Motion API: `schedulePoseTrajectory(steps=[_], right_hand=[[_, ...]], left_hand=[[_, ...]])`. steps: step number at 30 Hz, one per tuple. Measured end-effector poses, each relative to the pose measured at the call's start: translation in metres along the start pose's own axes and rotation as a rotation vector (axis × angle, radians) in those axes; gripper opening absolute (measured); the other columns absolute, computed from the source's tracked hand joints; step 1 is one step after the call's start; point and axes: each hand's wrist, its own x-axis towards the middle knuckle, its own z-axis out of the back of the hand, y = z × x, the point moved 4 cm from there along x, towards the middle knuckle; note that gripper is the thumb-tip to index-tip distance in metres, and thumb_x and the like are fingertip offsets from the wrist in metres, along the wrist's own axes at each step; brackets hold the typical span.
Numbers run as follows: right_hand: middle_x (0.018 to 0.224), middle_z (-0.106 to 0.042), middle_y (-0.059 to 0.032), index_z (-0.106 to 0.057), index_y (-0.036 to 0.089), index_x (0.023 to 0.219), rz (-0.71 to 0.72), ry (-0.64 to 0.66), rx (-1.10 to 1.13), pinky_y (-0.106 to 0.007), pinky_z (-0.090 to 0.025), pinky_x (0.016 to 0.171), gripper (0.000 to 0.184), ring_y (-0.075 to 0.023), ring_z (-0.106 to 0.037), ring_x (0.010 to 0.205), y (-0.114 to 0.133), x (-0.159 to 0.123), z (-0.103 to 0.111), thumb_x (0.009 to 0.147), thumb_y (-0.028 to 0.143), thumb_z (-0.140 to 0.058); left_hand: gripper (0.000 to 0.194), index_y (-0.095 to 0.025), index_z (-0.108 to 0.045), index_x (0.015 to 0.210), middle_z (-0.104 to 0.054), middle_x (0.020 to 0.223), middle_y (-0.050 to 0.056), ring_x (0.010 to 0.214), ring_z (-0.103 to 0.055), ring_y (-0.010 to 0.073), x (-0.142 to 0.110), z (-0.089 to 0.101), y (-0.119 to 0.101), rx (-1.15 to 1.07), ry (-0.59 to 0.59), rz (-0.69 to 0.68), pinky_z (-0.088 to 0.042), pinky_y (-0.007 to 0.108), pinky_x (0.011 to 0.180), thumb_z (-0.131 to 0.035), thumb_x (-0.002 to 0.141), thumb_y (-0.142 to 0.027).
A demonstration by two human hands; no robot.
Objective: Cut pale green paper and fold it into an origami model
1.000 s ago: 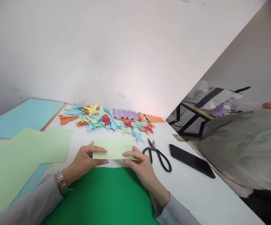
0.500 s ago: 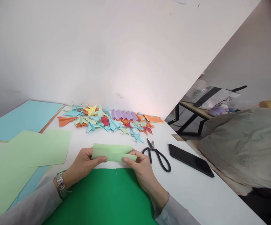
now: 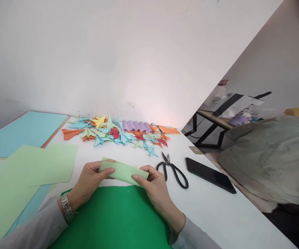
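Note:
A narrow strip of folded light green paper is held up between my two hands, just above the far edge of a green sheet. My left hand pinches its left end, thumb in front and fingers mostly behind. At the other end, my right hand grips the paper with the thumb on the near face. The strip tilts down toward the right. Black-handled scissors lie partly opened on the white table, to the right of my right hand.
Folded paper planes and stars are heaped along the wall, with a pleated purple paper among them. Large light green sheets and a blue paper stack lie left. A black phone-like slab rests right, near a person's clothed body.
The green paper has gone from a loosely bent piece with a raised flap to a narrower, flatter strip. Its right end has dipped, and my left hand has shifted slightly left.

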Motion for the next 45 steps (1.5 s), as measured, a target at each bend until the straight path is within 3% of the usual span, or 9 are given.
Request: schedulePoseTrajectory(steps=[2,5,9,17,21,24,32,45], right_hand=[[0.058,-0.055,0.0028,-0.058,0.019,0.064,-0.013,0.020,-0.019,-0.024,-0.035,0.049,0.031,-0.0110,-0.044,0.052,0.000,-0.001,-0.001,0.057,0.040,-0.079],[0.060,-0.057,0.0022,-0.058,0.019,0.065,-0.022,0.050,-0.051,-0.023,-0.035,0.049,0.029,-0.0112,-0.046,0.052,0.002,-0.003,-0.002,0.059,0.040,-0.077],[0.071,-0.064,-0.0014,-0.065,0.018,0.071,-0.017,0.078,-0.149,-0.025,-0.040,0.054,0.025,-0.0149,-0.053,0.062,0.008,-0.006,-0.004,0.062,0.038,-0.076],[0.063,-0.062,0.0004,-0.067,0.018,0.068,-0.063,0.033,-0.205,-0.024,-0.037,0.049,0.024,-0.0123,-0.048,0.054,0.010,-0.009,-0.004,0.062,0.040,-0.075],[0.058,-0.057,0.0026,-0.064,0.018,0.066,-0.083,0.012,-0.142,-0.023,-0.034,0.046,0.026,-0.0093,-0.042,0.048,0.006,-0.011,-0.004,0.061,0.041,-0.075],[0.058,-0.057,0.0025,-0.063,0.018,0.066,-0.082,0.024,-0.120,-0.023,-0.035,0.046,0.026,-0.0090,-0.041,0.048,0.004,-0.014,-0.007,0.062,0.041,-0.075],[0.067,-0.066,-0.0018,-0.068,0.018,0.068,-0.070,0.059,-0.034,-0.025,-0.041,0.053,0.025,-0.0141,-0.054,0.059,0.007,-0.016,-0.012,0.060,0.040,-0.077],[0.065,-0.068,-0.0033,-0.069,0.017,0.066,-0.096,0.035,-0.013,-0.025,-0.042,0.052,0.026,-0.0141,-0.055,0.057,0.003,-0.015,-0.010,0.060,0.041,-0.078]], left_hand=[[0.042,-0.018,-0.069,0.104,-0.069,0.096,0.000,0.076,-0.062,0.0153,0.000,0.002,0.003,-0.058,-0.050,0.028,-0.057,0.029,0.069,-0.076,0.064,-0.029],[0.071,-0.026,-0.048,0.132,-0.069,0.089,-0.004,0.073,-0.062,0.0135,0.000,0.002,0.003,-0.075,-0.042,0.041,-0.059,0.031,0.068,-0.075,0.066,-0.025],[0.081,-0.024,-0.037,0.138,-0.068,0.076,-0.005,0.068,-0.064,0.0139,-0.001,-0.001,0.000,-0.048,0.003,0.058,-0.060,0.032,0.065,-0.075,0.067,-0.023],[0.068,-0.018,-0.048,0.127,-0.068,0.078,-0.002,0.068,-0.065,0.0161,-0.003,-0.004,0.002,-0.156,-0.012,0.130,-0.060,0.032,0.061,-0.076,0.065,-0.018],[0.041,-0.016,-0.060,0.104,-0.069,0.089,0.002,0.082,-0.065,0.0184,-0.005,-0.013,0.004,-0.334,0.053,0.166,-0.057,0.033,0.074,-0.076,0.066,-0.019],[0.024,-0.014,-0.065,0.087,-0.071,0.085,0.004,0.084,-0.065,0.0194,-0.008,-0.020,0.006,-0.379,0.138,0.174,-0.054,0.033,0.078,-0.075,0.068,-0.023],[0.020,-0.016,-0.067,0.079,-0.071,0.083,0.004,0.084,-0.065,0.0210,-0.007,-0.014,0.009,-0.340,0.026,0.204,-0.055,0.030,0.072,-0.077,0.064,-0.026],[0.019,-0.016,-0.067,0.077,-0.072,0.082,0.004,0.081,-0.066,0.0214,-0.006,-0.013,0.010,-0.319,0.025,0.196,-0.056,0.032,0.072,-0.076,0.065,-0.027]])
